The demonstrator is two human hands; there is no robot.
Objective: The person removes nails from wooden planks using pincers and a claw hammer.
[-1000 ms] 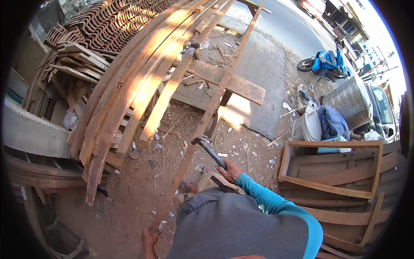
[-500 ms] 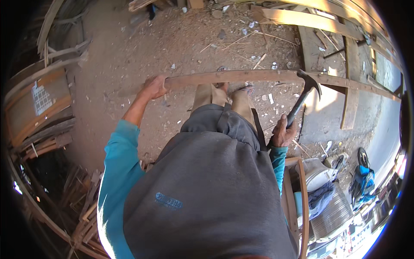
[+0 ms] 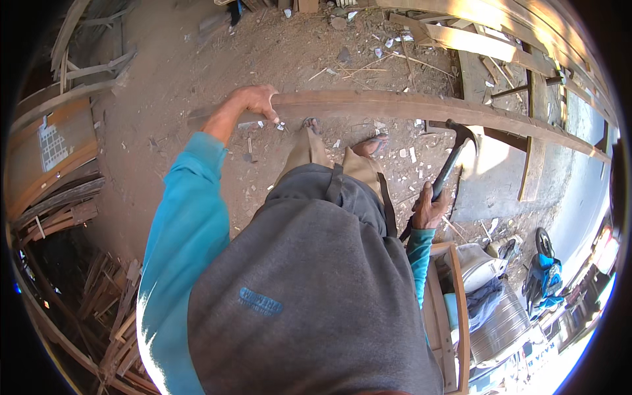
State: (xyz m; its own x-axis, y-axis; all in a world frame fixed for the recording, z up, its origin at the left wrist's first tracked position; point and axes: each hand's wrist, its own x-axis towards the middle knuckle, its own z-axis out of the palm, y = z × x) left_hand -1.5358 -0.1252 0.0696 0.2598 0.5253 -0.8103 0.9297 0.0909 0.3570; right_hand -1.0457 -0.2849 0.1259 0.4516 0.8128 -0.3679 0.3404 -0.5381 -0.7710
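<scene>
A long wooden plank (image 3: 368, 104) stretches across in front of my legs, its right part lying over other boards. My left hand (image 3: 258, 101) grips it toward its left end, with the thumb on the near side and the fingers over the far edge. In my right hand (image 3: 430, 207) is a claw hammer (image 3: 447, 164), held by its dark handle. The hammer's head points away from me, close to the plank's near edge. My right fingers are wrapped round the handle.
Boards and beams (image 3: 540, 131) form a frame at the right. Scrap wood (image 3: 122, 322) is heaped at the lower left, below a wooden panel (image 3: 56, 148). A wooden frame (image 3: 461, 316) and a metal drum (image 3: 497, 326) stand at my right. Wood bits litter the dirt floor.
The plank has turned so its broader face shows, and its left part has moved away from me. My left hand has shifted right and farther off. The hammer stays in my right hand.
</scene>
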